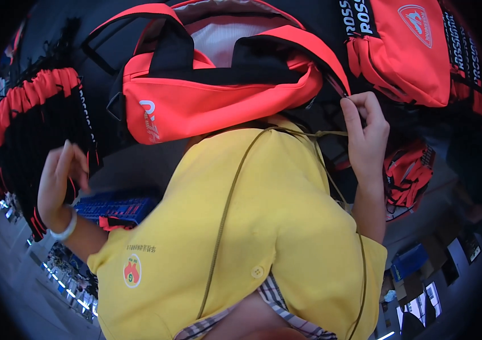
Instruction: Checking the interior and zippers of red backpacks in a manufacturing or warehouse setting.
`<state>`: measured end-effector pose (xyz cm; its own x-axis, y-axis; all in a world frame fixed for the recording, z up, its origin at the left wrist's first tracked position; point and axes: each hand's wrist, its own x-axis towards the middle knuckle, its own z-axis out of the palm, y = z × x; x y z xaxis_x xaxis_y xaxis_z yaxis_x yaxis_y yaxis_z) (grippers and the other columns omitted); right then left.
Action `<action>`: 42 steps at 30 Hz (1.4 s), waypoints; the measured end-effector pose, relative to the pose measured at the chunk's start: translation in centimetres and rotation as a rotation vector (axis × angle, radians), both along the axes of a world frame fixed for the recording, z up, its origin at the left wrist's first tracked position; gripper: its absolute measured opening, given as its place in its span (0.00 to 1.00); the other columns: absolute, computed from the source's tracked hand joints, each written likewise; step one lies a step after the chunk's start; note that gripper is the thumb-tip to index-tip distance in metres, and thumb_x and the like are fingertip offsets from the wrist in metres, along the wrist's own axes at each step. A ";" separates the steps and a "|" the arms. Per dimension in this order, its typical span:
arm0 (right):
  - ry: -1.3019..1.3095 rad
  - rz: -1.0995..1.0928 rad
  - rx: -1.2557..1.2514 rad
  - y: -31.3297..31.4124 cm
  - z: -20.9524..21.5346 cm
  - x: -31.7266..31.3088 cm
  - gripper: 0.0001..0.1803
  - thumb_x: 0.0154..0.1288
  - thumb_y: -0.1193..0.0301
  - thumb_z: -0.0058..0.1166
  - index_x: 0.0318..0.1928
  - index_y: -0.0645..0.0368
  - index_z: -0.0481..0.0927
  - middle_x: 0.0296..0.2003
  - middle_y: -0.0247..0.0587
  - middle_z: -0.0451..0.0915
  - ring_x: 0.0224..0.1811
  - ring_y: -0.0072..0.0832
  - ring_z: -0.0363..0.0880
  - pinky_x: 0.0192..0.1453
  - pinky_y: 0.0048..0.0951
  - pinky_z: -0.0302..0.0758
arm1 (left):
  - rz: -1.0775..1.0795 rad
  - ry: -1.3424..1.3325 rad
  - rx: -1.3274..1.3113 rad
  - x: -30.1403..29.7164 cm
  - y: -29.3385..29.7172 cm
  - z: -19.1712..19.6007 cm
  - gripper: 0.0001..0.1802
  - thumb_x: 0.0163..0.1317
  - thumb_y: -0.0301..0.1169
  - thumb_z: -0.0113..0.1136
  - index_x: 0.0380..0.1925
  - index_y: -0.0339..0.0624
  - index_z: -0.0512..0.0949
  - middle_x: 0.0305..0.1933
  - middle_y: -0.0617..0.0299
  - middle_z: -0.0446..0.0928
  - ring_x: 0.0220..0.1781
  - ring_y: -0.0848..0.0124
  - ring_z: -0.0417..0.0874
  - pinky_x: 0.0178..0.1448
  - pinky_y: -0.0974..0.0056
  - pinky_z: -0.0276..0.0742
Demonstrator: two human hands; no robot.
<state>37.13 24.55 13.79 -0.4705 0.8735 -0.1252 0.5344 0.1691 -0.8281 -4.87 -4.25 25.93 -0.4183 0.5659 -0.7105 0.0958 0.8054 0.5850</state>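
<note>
A coral-red bag [224, 105] with black trim lies in front of my body, its top gaping to show a pale lining [215, 39]. Two coral and black carry handles [167, 54] arch over it. At the bag's right end, the thumb and fingertips of my right hand [368, 124] pinch the zippered edge; any pull tab is hidden by the fingers. My left hand [62, 173], with a pale bracelet [65, 225] at the wrist, is raised off the bag's left side. Its fingers are loosely bent and apart, holding nothing, beside hanging black and coral pieces [42, 130].
Another coral bag [405, 51] with black lettered straps lies at the far right. Below it sits a heap of coral pieces [408, 175]. A blue plastic crate [119, 207] stands low on the left. An olive cord [232, 192] hangs over my yellow shirt toward the bag.
</note>
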 end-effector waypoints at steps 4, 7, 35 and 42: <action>0.157 -0.067 -0.129 -0.2 -1.4 -0.5 0.11 0.76 0.67 0.56 0.42 0.63 0.72 0.29 0.30 0.72 0.32 0.14 0.69 0.37 0.19 0.68 | -0.094 0.105 0.101 4.2 1.8 0.8 0.18 0.78 0.35 0.48 0.35 0.34 0.80 0.19 0.65 0.77 0.18 0.80 0.77 0.23 0.76 0.69; 0.261 -0.131 -0.213 -1.1 -2.2 -1.8 0.09 0.75 0.69 0.56 0.44 0.61 0.71 0.28 0.23 0.68 0.31 0.11 0.64 0.34 0.17 0.62 | -0.238 0.231 0.475 9.3 8.7 -2.6 0.07 0.67 0.25 0.59 0.33 0.32 0.82 0.22 0.63 0.78 0.22 0.79 0.78 0.27 0.73 0.70; -0.050 -0.021 -0.286 -2.5 -4.3 -5.6 0.09 0.64 0.73 0.65 0.41 0.66 0.85 0.23 0.32 0.79 0.25 0.10 0.69 0.31 0.19 0.68 | -0.480 0.661 0.693 18.8 16.6 -15.2 0.27 0.43 0.30 0.79 0.47 0.41 0.83 0.51 0.55 0.71 0.51 0.56 0.79 0.50 0.55 0.79; 0.067 0.068 -0.077 -2.2 -4.4 -5.8 0.06 0.70 0.72 0.60 0.41 0.61 0.81 0.22 0.24 0.72 0.25 0.09 0.67 0.32 0.17 0.67 | -0.455 0.611 0.645 19.3 15.9 -14.8 0.30 0.43 0.26 0.78 0.50 0.38 0.81 0.51 0.52 0.67 0.50 0.54 0.78 0.51 0.54 0.77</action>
<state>31.31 22.33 9.40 -0.5376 0.8285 -0.1566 0.4667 0.1377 -0.8736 14.44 11.68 11.12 -0.2570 0.9649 0.0545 0.7468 0.1624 0.6449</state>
